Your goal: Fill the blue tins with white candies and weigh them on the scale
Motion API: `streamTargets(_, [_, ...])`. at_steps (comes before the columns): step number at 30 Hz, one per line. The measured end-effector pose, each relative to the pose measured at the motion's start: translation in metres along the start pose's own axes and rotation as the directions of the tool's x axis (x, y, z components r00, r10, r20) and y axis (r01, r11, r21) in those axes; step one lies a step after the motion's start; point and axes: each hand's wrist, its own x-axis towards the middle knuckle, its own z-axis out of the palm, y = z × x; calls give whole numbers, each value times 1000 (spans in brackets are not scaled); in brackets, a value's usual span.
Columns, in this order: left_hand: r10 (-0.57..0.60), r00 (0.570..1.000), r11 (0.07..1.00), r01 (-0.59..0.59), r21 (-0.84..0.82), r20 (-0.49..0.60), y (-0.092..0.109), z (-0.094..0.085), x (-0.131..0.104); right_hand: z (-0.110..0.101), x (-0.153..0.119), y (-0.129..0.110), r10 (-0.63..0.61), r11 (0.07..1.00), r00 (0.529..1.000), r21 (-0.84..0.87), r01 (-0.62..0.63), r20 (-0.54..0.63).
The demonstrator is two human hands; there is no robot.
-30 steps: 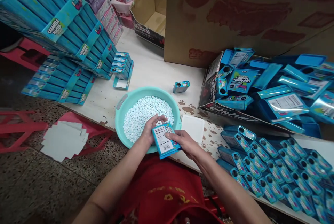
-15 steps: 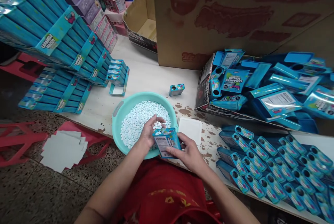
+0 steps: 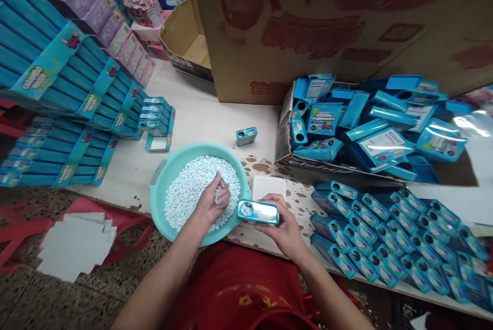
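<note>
My right hand [image 3: 287, 225] grips a small blue candy box [image 3: 264, 212], its narrow end with a round hole turned up toward me. White candies show inside that hole. Beside it, my left hand [image 3: 213, 200] is closed with fingers curled, over the white candies [image 3: 185, 186]; whatever lies in its palm is hidden. These candies fill much of a turquoise basin [image 3: 157, 207], whose right rim is near the held box. Another small blue box [image 3: 246, 136] stands on the table behind the basin.
An open carton [image 3: 283, 135] heaped with blue boxes stands at the right. In front of it are rows of blue boxes [image 3: 379, 240] with round holes. Stacked display packs [image 3: 77, 94] rise at the left. A white square lid [image 3: 265, 186] lies by the basin.
The candy box has tipped so its holed end faces up. My left hand has moved away from it, over the basin, and its fingers have curled closed. The view has shifted.
</note>
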Motion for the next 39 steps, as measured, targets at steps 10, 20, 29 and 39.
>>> streamTargets(10, [30,999,996,-27,84,-31,1,22,19,-39,28,86,-9,968,952,-243,-69,-305])
streamTargets(20, [19,992,995,-7,98,-129,-6,37,22,-128,-9,41,-226,474,872,-831,-291,-434])
streamTargets(29, [21,992,976,6,217,-122,-13,39,20,-158,-4,47,-130,60,829,-839,-542,-544])
streamTargets(39, [90,995,880,-60,470,-42,-19,42,17,-155,-13,56,-176,88,834,-853,-515,-522])
